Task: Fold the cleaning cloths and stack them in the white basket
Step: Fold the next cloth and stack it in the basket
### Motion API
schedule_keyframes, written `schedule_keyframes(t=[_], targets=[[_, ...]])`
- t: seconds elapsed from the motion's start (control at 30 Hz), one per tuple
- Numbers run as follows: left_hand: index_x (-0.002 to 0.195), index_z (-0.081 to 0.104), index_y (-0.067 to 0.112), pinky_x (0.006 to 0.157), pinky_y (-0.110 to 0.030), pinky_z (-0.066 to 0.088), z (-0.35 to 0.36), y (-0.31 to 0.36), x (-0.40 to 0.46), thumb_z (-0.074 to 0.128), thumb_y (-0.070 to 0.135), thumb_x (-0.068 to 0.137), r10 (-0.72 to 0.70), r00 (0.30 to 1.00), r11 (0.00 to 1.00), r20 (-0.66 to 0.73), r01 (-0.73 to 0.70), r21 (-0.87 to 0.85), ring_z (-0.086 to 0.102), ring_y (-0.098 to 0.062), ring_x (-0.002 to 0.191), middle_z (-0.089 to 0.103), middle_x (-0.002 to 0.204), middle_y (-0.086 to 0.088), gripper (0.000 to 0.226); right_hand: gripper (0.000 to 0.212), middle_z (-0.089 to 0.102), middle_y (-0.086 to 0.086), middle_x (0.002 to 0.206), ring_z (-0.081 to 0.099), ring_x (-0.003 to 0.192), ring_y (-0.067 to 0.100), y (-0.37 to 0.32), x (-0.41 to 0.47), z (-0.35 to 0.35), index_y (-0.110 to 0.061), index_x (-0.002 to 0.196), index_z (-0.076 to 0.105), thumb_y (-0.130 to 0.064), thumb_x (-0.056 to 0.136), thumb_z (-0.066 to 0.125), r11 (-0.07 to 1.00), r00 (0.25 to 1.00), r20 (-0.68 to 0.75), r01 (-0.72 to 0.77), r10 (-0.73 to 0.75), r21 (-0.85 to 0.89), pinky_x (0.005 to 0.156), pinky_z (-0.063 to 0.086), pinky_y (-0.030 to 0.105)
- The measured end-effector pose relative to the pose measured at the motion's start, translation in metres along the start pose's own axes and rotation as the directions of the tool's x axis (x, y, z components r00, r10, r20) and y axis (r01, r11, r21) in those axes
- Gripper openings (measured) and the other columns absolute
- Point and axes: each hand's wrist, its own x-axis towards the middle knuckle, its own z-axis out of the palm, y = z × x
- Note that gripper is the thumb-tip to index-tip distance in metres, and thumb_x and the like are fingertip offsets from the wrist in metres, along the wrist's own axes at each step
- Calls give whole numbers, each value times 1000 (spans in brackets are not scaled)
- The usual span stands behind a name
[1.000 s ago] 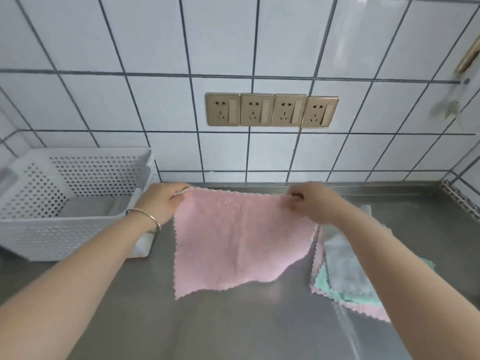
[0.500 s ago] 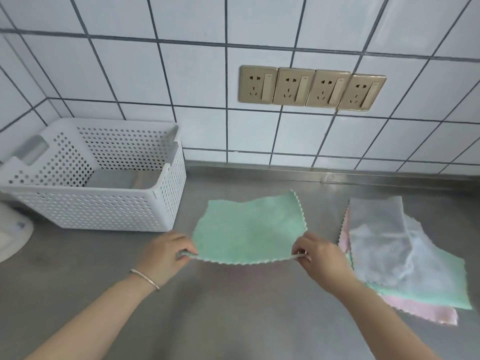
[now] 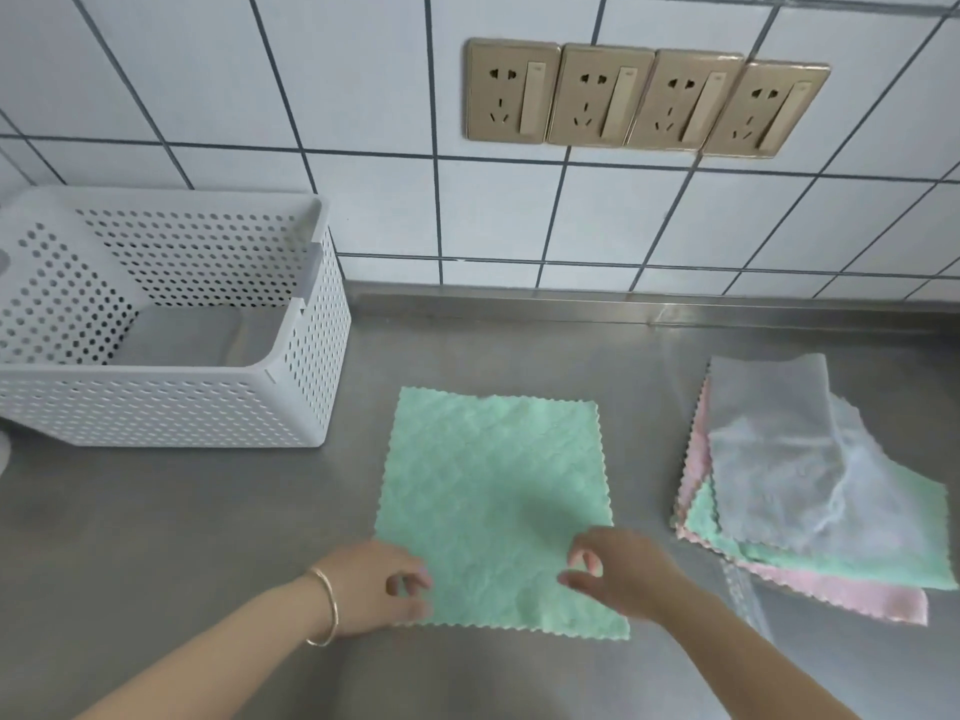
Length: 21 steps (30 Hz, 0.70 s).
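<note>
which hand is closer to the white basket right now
Left. The left hand sits at the green cloth's near left corner, below the white basket; the right hand is farther right.

the white basket [image 3: 171, 407] runs off the left edge. the pink cloth [image 3: 852, 597] lies mostly hidden under the pile. both forearms leave the bottom edge.

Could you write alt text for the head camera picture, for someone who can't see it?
A green cloth lies flat on a steel counter, left hand and right hand at its near corners. White basket at left, cloth pile at right.
</note>
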Motion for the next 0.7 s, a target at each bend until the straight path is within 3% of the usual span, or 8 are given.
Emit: schedule_keyframes(t=[0.07, 0.1, 0.17, 0.27, 0.37, 0.47, 0.53, 0.7], targets=[[76, 58, 47, 74, -14, 44, -26, 2, 28, 50, 58, 70, -105, 979, 982, -176, 74, -176, 57, 5, 75, 61, 74, 28, 15, 25, 61, -11, 92, 59, 88, 13, 4, 25, -24, -30, 102, 63, -47, 89, 49, 976, 978, -115, -157, 175, 150, 78, 48, 27], [78, 58, 44, 71, -16, 43, -40, -1, 44, 55, 47, 78, -207, 938, 957, -278, 135, -257, 61, -3, 79, 63, 76, 21, 4, 23, 64, -6, 93, 61, 88, 17, 8, 41, -33, -27, 102, 64, -41, 90, 49, 936, 948, -154, -234, 280, 262, 77, 49, 27], [94, 63, 27, 71, -23, 43, -65, -13, 78, 57, 31, 86, -454, 800, 850, -392, 257, -460, 65, -18, 82, 68, 79, 4, 10, 24, 68, 2, 95, 62, 89, 23, 16, 73, -49, -22, 106, 64, -29, 88, 49, 790, 867, -158, -339, 473, 510, 77, 51, 29], [96, 62, 15, 63, -27, 49, -87, -32, 119, 57, 28, 88, -668, 643, 676, -375, 314, -666, 61, -19, 58, 64, 57, 0, 16, 33, 70, 10, 101, 65, 94, 27, 30, 113, -59, -16, 114, 63, -23, 83, 51, 575, 760, -98, -394, 643, 717, 85, 54, 36], [102, 63, 9, 53, -24, 45, -92, -41, 141, 60, 26, 87, -751, 550, 588, -366, 303, -750, 57, -17, 49, 64, 62, -6, 23, 29, 69, 12, 101, 64, 95, 29, 31, 133, -59, -12, 105, 67, -20, 83, 50, 545, 707, -100, -438, 700, 715, 82, 52, 31], [83, 69, 13, 63, -29, 54, -92, -42, 154, 57, 28, 87, -731, 536, 655, -422, 377, -655, 66, -22, 62, 68, 63, -6, 19, 26, 67, 15, 102, 62, 96, 31, 29, 146, -57, -11, 99, 67, -22, 85, 49, 587, 688, -118, -501, 716, 636, 75, 45, 29], [74, 68, 15, 72, -33, 56, -90, -43, 157, 54, 27, 88, -719, 529, 683, -451, 415, -601, 69, -24, 72, 71, 67, -8, 23, 29, 66, 16, 107, 61, 100, 32, 28, 149, -56, -9, 105, 65, -26, 90, 47, 600, 673, -138, -524, 727, 604, 78, 46, 31], [78, 69, 15, 68, -29, 52, -85, -46, 164, 48, 28, 89, -714, 492, 700, -498, 490, -520, 67, -25, 73, 71, 67, -4, 27, 32, 63, 17, 115, 58, 107, 34, 28, 153, -53, -7, 115, 60, -27, 95, 45, 612, 651, -165, -554, 741, 564, 84, 46, 35]])
